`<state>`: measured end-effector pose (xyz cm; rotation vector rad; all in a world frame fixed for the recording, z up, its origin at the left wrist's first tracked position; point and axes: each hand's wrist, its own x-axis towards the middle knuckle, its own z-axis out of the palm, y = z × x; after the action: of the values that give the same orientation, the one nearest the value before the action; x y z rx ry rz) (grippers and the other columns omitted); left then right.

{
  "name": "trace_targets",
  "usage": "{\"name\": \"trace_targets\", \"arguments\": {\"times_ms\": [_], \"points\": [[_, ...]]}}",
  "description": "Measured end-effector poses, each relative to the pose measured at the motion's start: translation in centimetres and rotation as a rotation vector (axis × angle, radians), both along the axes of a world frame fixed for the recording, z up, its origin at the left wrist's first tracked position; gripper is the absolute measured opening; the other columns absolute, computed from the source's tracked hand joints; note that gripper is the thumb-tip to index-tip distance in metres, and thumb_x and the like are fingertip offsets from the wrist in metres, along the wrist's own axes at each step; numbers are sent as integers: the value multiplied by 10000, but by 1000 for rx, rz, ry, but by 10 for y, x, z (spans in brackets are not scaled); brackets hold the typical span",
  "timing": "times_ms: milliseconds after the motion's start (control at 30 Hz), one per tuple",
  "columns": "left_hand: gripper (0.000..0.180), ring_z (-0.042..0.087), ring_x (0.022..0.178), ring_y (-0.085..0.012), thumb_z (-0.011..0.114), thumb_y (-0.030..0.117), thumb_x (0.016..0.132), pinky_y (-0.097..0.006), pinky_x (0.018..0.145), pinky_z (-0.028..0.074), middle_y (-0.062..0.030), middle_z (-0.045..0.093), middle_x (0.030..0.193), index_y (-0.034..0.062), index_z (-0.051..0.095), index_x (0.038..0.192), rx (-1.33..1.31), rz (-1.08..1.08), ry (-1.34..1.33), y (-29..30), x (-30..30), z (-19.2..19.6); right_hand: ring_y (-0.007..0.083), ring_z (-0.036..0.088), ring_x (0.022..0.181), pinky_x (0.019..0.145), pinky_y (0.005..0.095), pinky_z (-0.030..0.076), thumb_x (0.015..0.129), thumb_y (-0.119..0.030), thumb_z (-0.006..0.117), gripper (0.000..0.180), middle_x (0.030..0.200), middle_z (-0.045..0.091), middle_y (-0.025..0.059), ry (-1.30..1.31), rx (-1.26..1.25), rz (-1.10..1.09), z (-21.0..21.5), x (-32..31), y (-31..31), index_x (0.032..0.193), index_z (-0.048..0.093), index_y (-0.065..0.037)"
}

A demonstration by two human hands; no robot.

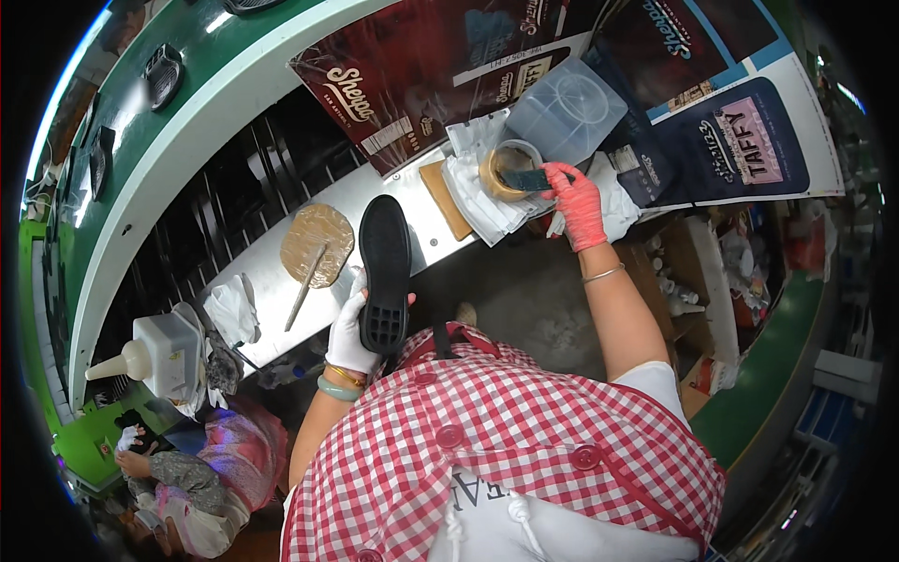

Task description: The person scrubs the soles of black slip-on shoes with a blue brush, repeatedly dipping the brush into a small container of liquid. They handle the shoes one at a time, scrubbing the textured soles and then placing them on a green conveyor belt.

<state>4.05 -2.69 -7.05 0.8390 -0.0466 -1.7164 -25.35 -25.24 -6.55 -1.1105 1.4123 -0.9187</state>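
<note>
My left hand point(350, 334), in a white glove, is closed around the heel end of a black shoe sole point(385, 253). The sole is upright in the view, its gridded hollow heel nearest me. In a coral-pink glove, my right hand point(577, 208) pinches the end of a dark flat brush point(524, 178). The brush's other end reaches into a small tan-rimmed tub point(499, 167), where its tip is hard to make out. White crumpled paper point(479, 201) lies under and around the tub. A clear plastic container point(569, 110) stands just behind it.
On the metal ledge point(426, 225) lie a brown round pad point(316, 234) with a thin stick point(306, 286). A white squeeze bottle point(159, 348) is at left. Behind the ledge runs a dark conveyor point(197, 197), with a curved green bench point(201, 56) beyond. Another person point(201, 478) sits lower left.
</note>
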Motion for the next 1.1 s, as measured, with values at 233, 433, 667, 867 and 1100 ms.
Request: {"name": "trace_targets", "arguments": {"times_ms": [233,433,667,867,1100], "points": [[640,580,1052,-353,363,544,929,-417,760,544,-144,476,1299,130,287,1411,-78,85,25,-4,-1,-2,49,514,534,450,157,371,920,-236,568,223,747,591,17,-458,80,22,36,39,43,981,615,-26],[725,599,994,-303,371,648,874,-405,777,525,-158,532,1204,106,357,1354,-106,123,53,-10,-9,32,68,594,589,482,163,425,933,-220,539,226,853,645,40,-445,15,229,95,103,97,1009,615,-22],[779,590,1015,-312,342,674,865,-388,775,538,-155,454,1297,162,228,1441,-203,94,78,-6,-10,52,83,617,613,493,173,440,929,-226,543,232,845,646,41,-426,-1,291,96,129,107,991,624,-17],[783,564,1058,-282,277,686,875,-370,777,527,-144,461,1286,137,247,1432,-217,92,19,-9,-10,54,78,614,613,494,184,437,927,-236,546,236,809,643,32,-346,27,338,102,129,117,980,629,-21],[731,494,1153,-307,205,637,914,-479,972,398,-154,464,1300,102,315,1399,-225,277,36,-20,-8,49,78,588,603,502,197,442,929,-169,540,206,763,630,39,-313,-28,408,109,130,139,977,632,8]]}}
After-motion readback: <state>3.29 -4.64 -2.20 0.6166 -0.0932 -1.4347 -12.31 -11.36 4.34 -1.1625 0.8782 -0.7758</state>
